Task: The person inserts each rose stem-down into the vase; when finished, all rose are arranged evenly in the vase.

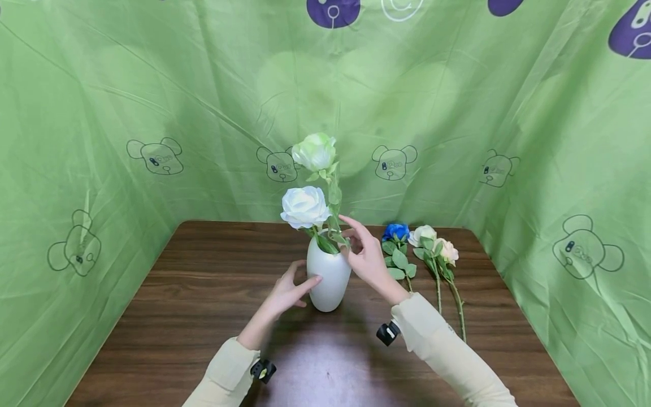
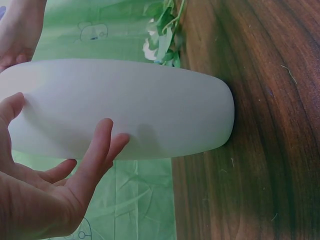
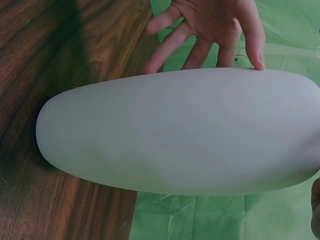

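Two large roses, one bluish white with layered petals and one pale green and white, rise from the smooth, white, egg-shaped vase, which stands upright on the dark brown wood-grain table. Only the head view gives us these blooms; both wrist views show us the vase's plain wall and rounded foot lying sideways across the frame. From the left wrist we see the left hand with its fingers spread, fingertips against the vase; the right wrist view shows those fingers fanned apart at the far side. The right hand is at the rim, index finger extended beside the leafy stem and other fingers bent; we cannot tell whether they pinch anything, since its own wrist view catches only a sliver of it. Right of the vase we find a deep blue rose, a creamy white rose and a pale peach rose, with thin green stems. Behind hangs wrinkled green cloth printed with outlined animal heads.
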Motion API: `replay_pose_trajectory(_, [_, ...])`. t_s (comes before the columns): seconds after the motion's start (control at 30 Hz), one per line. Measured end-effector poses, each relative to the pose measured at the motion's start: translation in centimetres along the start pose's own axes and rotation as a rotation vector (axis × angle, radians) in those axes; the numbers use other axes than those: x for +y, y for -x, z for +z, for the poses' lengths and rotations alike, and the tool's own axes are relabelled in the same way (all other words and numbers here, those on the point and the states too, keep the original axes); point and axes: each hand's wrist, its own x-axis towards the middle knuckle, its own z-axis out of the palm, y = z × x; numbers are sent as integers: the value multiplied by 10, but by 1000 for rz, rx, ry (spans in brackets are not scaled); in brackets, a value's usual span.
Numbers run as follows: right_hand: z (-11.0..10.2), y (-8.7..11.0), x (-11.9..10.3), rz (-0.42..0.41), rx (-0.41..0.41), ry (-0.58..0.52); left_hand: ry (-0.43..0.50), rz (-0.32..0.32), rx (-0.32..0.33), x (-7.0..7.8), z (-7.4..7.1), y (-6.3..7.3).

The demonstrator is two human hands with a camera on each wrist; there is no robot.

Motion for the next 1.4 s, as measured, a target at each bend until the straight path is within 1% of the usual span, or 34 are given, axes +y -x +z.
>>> replay_pose_trajectory(0.13, [0, 2, 2, -14, 1, -1, -2, -2, -1, 0, 0, 0])
replay_pose_trajectory(0.23, [-1, 3, 0, 0, -1, -18, -5, -5, 2, 0, 0, 0])
replay_pose_trajectory(0.3, [-1, 4, -4, 10, 1, -42, -4, -6, 4, -1, 0, 0])
replay_pose_trajectory(0.37, [-3, 4, -13, 19, 9, -69, -1, -7, 6, -1, 0, -1])
replay_pose_trajectory(0.53, [-10, 3, -30, 29, 66, -116, 4, -4, 8, -2, 1, -1])
replay_pose_trajectory(0.67, [-15, 3, -23, 72, 111, -164, 2, -4, 11, -2, 1, 0])
replay_pose_trajectory(0.77, [-20, 5, -12, 122, 141, -193, -1, -3, 13, -1, 0, 0])
replay_pose_trajectory(0.87, [-26, 9, 1, 189, 173, -155, -1, -1, 10, -2, 0, 1])
replay_pose_trajectory(0.97, [-32, 16, 15, 276, 184, -119, -1, -3, 5, -2, 0, 0])
replay_pose_trajectory(1.03, [-35, 21, 27, 328, 182, -128, -1, -5, 2, -3, 0, 0])
replay_pose_trajectory(1.17, [-40, 33, 63, 435, 165, -134, 1, -9, -4, -3, 0, 0])
replay_pose_trajectory(1.27, [-44, 44, 91, 527, 155, -91, 2, -6, -7, -3, 0, 0])
replay_pose_trajectory(1.4, [-50, 59, 117, 624, 156, -15, -2, -2, -6, -2, 0, 0])
